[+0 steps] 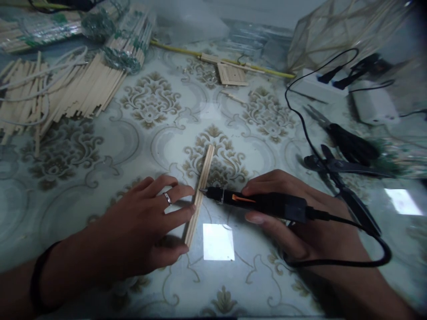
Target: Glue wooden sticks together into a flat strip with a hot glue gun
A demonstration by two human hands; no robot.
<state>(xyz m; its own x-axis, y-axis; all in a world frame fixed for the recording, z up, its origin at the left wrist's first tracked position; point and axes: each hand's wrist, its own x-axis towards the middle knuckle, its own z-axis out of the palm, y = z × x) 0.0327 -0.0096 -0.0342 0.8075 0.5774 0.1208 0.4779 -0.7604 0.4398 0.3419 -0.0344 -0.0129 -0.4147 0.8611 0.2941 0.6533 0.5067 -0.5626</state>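
Note:
A thin wooden strip [204,175] lies on the patterned glass-topped table [140,133], running from near centre toward me. My left hand [147,222] rests flat beside it, fingers spread, fingertips pressing its left edge. A ring sits on one finger. My right hand [293,222] grips a black corded pen-shaped tool with an orange button [260,203]. The tool's tip touches the strip's right edge near its middle.
A pile of wooden strips [63,89] lies at the back left, with wrapped bundles [130,40] behind. A small slat assembly on a yellow rod [231,73] lies at the back. Scissors [347,142], pliers [347,186], a white adapter [373,104] and cables lie right.

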